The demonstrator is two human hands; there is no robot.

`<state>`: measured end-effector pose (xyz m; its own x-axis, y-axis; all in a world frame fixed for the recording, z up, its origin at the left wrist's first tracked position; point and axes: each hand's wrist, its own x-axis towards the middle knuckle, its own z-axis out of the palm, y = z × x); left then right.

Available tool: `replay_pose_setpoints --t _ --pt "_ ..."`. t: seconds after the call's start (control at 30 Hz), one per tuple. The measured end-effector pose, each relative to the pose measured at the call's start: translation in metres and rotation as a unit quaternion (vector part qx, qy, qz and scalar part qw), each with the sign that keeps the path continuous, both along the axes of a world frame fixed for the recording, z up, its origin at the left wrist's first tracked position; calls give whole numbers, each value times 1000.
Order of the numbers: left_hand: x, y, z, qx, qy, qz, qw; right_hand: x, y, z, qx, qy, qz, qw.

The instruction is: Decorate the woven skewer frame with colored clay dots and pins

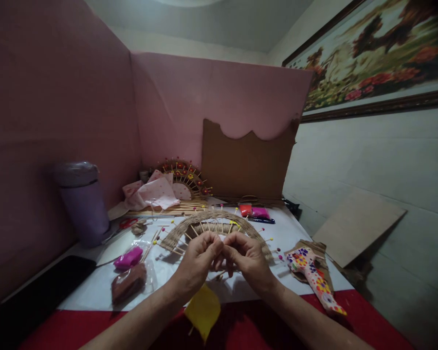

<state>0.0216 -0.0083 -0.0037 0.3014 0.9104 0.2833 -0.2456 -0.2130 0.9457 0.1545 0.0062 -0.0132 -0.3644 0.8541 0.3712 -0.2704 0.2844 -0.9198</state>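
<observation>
My left hand (203,253) and my right hand (245,253) meet fingertip to fingertip above the table. Both are closed in a pinch; whatever lies between the fingers is too small or hidden to make out. Just beyond them arches a fan-shaped piece of woven twine (182,226) on thin sticks, with small coloured balls on the stick ends. My hands hide its lower middle. Below my left wrist is a yellow, leaf-shaped piece (203,311), lying near the red cloth at the table's front.
A purple tumbler (83,209) stands left, near bagged magenta clay (128,257) and brown clay (129,283). Red scissors (127,222) lie behind. A decorated fan (190,176) leans at the back beside a cardboard sheet (246,165). A flowered glue gun (316,279) rests on the right.
</observation>
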Motion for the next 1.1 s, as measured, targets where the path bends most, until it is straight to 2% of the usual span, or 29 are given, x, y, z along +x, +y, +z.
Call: replay_pose_setpoints --t 0.23,0.33,0.4,0.53,0.6,0.8,1.1 --pt "-1 3 -9 35 57 57 996 -2 -5 -3 29 -29 -39 998" --pt "-2 4 -8 57 90 73 992 -2 -6 -3 20 -36 -60 997" --pt "-3 3 -5 40 72 44 996 -1 -4 -3 -8 -23 -42 999" --pt "-1 3 0 -38 -24 -58 997 2 3 -4 -71 22 18 997" --pt "0 3 0 -66 -58 -79 993 2 6 -5 -86 31 30 995" --pt "3 3 0 -108 -97 -82 986 2 7 -6 -90 30 40 995" --pt "2 4 1 -129 -114 -90 981 1 5 -4 -90 26 8 996"
